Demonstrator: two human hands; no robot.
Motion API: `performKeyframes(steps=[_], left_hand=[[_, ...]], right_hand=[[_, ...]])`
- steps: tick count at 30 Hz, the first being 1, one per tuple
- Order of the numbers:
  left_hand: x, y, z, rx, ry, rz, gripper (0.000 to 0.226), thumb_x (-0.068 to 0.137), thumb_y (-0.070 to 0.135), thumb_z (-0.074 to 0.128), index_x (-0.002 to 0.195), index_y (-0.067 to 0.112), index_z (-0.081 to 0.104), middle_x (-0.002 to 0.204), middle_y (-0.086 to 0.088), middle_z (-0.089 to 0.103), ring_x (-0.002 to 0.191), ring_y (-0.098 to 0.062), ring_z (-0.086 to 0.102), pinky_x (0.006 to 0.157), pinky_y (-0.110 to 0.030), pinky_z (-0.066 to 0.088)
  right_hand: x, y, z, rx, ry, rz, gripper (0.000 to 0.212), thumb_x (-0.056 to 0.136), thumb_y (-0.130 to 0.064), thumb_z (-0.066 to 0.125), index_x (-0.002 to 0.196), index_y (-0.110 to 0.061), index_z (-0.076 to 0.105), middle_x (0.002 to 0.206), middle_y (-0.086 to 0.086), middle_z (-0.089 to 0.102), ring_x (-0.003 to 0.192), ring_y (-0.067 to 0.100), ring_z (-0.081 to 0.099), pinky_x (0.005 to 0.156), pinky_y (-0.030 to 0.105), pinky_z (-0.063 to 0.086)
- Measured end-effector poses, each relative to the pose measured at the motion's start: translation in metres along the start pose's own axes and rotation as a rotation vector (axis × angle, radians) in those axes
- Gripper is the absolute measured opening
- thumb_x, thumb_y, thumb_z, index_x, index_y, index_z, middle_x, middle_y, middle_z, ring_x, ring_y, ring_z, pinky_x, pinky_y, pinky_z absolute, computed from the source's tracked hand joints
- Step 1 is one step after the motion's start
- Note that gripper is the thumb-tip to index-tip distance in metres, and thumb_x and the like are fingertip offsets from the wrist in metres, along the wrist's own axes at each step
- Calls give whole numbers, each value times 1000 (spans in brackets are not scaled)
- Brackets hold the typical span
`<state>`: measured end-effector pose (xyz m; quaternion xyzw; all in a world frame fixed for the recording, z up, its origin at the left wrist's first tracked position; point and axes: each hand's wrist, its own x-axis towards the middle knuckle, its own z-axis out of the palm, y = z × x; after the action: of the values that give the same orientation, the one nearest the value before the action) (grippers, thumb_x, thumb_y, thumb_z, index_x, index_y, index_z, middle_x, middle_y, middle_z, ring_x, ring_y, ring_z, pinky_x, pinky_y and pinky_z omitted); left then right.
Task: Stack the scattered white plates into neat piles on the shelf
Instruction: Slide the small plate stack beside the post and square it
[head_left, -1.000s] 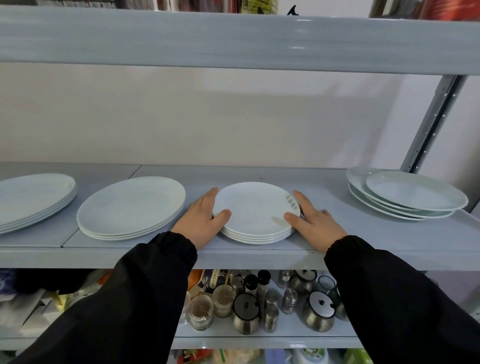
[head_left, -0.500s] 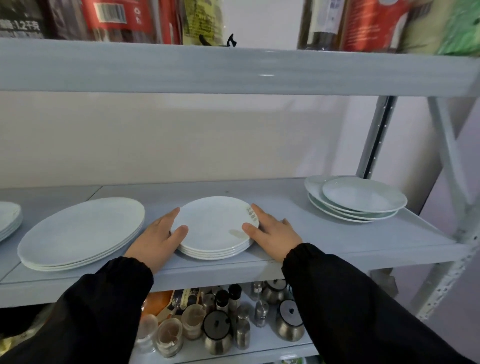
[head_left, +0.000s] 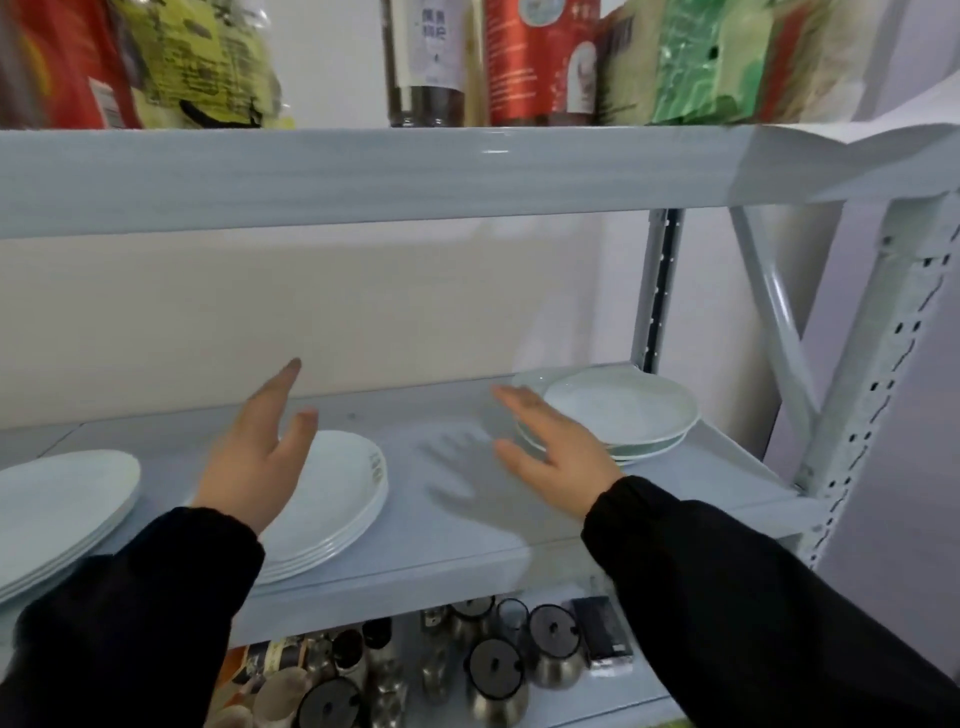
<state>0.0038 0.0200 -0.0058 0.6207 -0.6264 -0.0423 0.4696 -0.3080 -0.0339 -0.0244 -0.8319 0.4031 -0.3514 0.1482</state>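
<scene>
Loose black left sleeve (head_left: 135, 623) and right sleeve (head_left: 753, 597), each with a gathered cuff.

The shelf (head_left: 441, 551) is pale blue-grey; the middle plate stack (head_left: 337, 499) is white with small dark print at its rim; the right plate stack (head_left: 623, 410) is faintly green; the sleeves (head_left: 727, 571) are black; the pots (head_left: 550, 660) are silver with black lids.

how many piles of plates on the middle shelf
3. The left pile, cut off by the frame edge; the middle pile, partly behind the left hand; the right pile, its left rim behind the right hand. More may sit out of view leftward.
</scene>
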Motion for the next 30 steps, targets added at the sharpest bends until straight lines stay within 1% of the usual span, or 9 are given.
performKeyframes(steps=[4,9,15,18,20,22,25,28,30], left_hand=[[9,47,57,-101,-25,54,54,97,42,40,150,33,30,153,20,28,134,12,21,102,-4,13],[9,78,120,-138,-89,37,50,101,36,40,149,37,29,151,23,29,135,9,23,107,-17,17],[21,84,175,-135,-161,-36,52,101,38,40,151,33,27,154,16,28,140,0,24,110,-21,17],[25,76,194,-159,-183,-101,53,101,42,38,151,31,28,155,14,29,141,-4,25,110,-22,17],[28,71,202,-187,-191,-143,52,102,41,37,151,27,30,155,13,31,141,-3,26,108,-19,16],[31,65,207,-205,-201,-181,51,102,40,36,150,25,32,154,12,32,140,-3,28,107,-18,16],[35,56,211,-199,-205,-180,49,103,38,35,150,24,34,154,12,34,138,-2,29,108,-18,16],[43,54,215,-192,-220,-138,47,104,34,33,150,23,34,152,14,33,135,4,27,107,-13,15],[48,56,218,-213,-257,-110,47,105,33,32,150,24,33,149,17,33,136,6,26,104,-7,15]], right_hand=[[-7,47,-57,56,123,50,53,97,-42,51,145,-44,29,147,-25,27,143,-4,14,114,20,16],[-18,101,-105,104,224,156,52,98,-45,48,147,-44,31,153,-19,30,143,-3,19,113,17,18],[-25,152,-119,141,244,255,53,98,-42,48,149,-37,33,151,-21,32,137,-9,24,108,12,17],[-24,164,-114,252,272,320,50,98,-37,49,146,-33,37,139,-29,40,114,-29,34,90,-6,21],[-22,169,-109,288,281,358,48,100,-34,49,146,-32,38,128,-38,39,108,-27,37,81,-10,23],[-20,175,-103,285,277,366,46,100,-34,47,145,-32,39,126,-39,41,115,-18,39,83,-8,24],[-18,184,-99,277,261,372,46,100,-39,45,145,-32,40,135,-29,44,122,-11,41,91,-3,25],[-14,192,-97,291,220,393,49,98,-49,42,145,-35,41,143,-23,46,130,-5,41,110,20,30],[-11,198,-96,287,202,414,54,93,-54,41,144,-35,42,142,-20,49,131,-1,42,114,33,32]])
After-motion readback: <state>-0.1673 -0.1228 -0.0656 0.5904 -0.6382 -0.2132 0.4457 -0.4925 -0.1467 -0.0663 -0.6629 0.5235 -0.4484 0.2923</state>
